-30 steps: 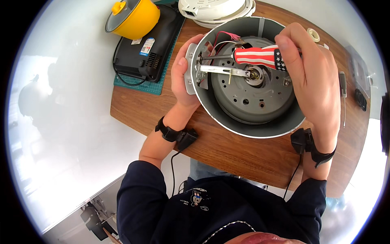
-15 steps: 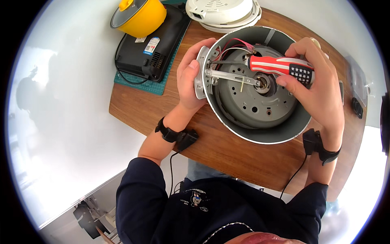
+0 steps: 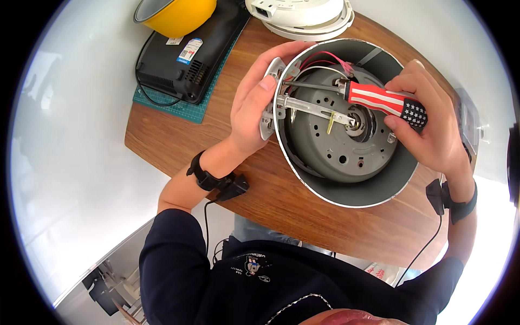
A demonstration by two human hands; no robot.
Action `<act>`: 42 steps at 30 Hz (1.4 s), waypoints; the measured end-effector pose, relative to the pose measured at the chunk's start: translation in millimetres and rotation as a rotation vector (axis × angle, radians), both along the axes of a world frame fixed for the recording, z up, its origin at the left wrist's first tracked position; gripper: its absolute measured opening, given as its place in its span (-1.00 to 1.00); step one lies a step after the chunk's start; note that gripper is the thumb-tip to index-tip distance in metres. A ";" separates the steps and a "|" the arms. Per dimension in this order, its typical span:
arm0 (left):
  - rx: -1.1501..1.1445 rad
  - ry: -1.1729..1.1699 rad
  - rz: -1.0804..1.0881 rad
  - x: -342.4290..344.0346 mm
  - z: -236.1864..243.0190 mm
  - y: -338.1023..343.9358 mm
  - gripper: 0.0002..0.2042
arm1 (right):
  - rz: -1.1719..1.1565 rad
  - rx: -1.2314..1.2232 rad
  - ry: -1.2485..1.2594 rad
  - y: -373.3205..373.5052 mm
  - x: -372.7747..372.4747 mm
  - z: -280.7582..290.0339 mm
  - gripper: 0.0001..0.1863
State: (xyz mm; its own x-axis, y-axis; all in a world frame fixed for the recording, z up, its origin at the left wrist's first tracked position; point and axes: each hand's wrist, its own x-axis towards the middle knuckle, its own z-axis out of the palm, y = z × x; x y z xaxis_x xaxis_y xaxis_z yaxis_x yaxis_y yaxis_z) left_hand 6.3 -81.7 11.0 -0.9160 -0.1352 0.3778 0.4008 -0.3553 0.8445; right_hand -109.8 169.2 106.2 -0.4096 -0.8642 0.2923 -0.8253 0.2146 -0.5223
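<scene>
Where the grey metal cooker housing [image 3: 346,181] lies tipped on its side on the round wooden bench [image 3: 179,135], its open underside is turned toward the camera, and a dark ribbed heating plate [image 3: 336,138] is seen inside it. A flat metal bar [image 3: 311,108] is laid across that plate, with red wires [image 3: 325,57] looped near the upper wall. A screwdriver [image 3: 384,102] with a red-and-white striped handle and a blue starred end is held in the right hand [image 3: 433,132], whose grip is closed firmly around the handle; the shaft is pointed left toward the upper part of the plate (the exact spot touched by the tip cannot be told). The left hand [image 3: 254,108] is wrapped over the housing's left rim, its grip closed on the rim and on a metal bracket [image 3: 269,103] fixed there. Black wrist straps with cables are worn on both forearms. Farther back on the bench, a black appliance [image 3: 184,54] rests on a green cutting mat [image 3: 179,105], a yellow pot [image 3: 176,13] stands on it, and a white lid [image 3: 300,16] lies beside it.
</scene>
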 end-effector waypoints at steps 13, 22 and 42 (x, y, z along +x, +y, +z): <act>0.061 -0.003 0.016 -0.1 -8.7 2.1 -0.37 | -0.060 0.129 -0.331 -9.2 -10.1 4.3 -0.75; 0.048 -0.005 -0.012 -3.0 -7.5 -0.6 -0.40 | -0.092 0.239 -0.523 -11.8 -12.2 19.0 -0.71; -0.077 0.009 0.006 5.3 -7.1 7.5 -0.29 | -0.701 -0.303 -0.214 82.7 76.2 -38.1 -0.48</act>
State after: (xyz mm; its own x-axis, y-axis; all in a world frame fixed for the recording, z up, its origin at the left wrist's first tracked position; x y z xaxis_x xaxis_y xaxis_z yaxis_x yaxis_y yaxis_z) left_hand 11.6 -74.2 3.9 -0.9116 -0.1111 0.3957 0.4106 -0.2865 0.8656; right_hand -33.6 251.9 68.1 -0.9029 -0.2797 0.3265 -0.4253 0.4701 -0.7734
